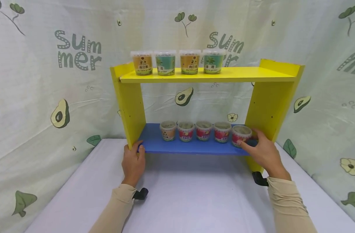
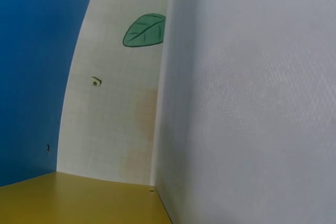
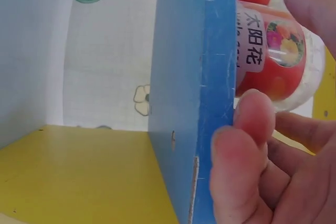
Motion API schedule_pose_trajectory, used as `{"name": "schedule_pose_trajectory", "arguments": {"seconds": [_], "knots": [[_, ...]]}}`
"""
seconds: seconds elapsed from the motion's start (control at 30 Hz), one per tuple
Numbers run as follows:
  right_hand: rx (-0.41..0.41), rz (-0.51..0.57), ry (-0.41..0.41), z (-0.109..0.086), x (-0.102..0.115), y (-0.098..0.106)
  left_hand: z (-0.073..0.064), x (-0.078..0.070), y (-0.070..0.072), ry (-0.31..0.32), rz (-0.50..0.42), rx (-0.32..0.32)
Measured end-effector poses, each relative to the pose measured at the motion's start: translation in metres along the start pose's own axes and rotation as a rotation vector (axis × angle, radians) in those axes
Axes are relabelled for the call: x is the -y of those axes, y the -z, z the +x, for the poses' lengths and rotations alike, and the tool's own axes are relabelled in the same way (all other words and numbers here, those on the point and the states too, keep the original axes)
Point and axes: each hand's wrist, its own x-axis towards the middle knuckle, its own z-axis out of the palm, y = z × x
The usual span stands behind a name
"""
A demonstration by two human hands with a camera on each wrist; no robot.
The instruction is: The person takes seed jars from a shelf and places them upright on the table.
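One white worktop (image 1: 189, 194) bears a yellow-and-blue shelf unit (image 1: 244, 73), the left grip (image 1: 133, 163) clasping its lower left corner and the right grip (image 1: 264, 153) pinching the end cup (image 1: 240, 133) at the right of its blue lower board (image 1: 180, 147). Setting that cup in line seems the step, calling next for a gentle release. The unit's right wall (image 1: 266, 103) and four neighbouring cups (image 1: 203, 131) leave little room; four more cups (image 1: 165, 63) top it.

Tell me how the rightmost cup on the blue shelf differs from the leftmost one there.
The rightmost cup has a pinkish-red label; the leftmost cup has an orange one. The right hand grips the rightmost cup, thumb at its front, while the leftmost cup stands with no hand on it. Both are round, pale-rimmed cups in the row on the blue shelf.
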Motion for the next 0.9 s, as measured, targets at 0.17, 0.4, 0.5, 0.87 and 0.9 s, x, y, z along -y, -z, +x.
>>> {"name": "schedule_pose_trajectory", "arguments": {"seconds": [0.17,0.4,0.5,0.87,0.9], "knots": [[-0.016,-0.023,-0.002,-0.0009,-0.0014,0.0011,-0.0038,-0.0003,-0.0018,0.009,-0.014,0.003],[-0.064,-0.018,0.033,0.0023,-0.0024,-0.0015,-0.0017,-0.0031,0.0021,-0.031,-0.022,-0.028],[-0.079,-0.010,0.041,0.0031,-0.0023,-0.0032,-0.0006,-0.0013,0.0028,-0.037,-0.022,-0.027],[-0.028,0.040,0.010,0.0076,0.0030,-0.0056,0.0006,0.0038,-0.0007,-0.010,-0.034,-0.016],[-0.022,0.043,0.013,0.0084,0.0028,-0.0055,0.0001,0.0046,-0.0019,-0.002,-0.030,-0.013]]}}
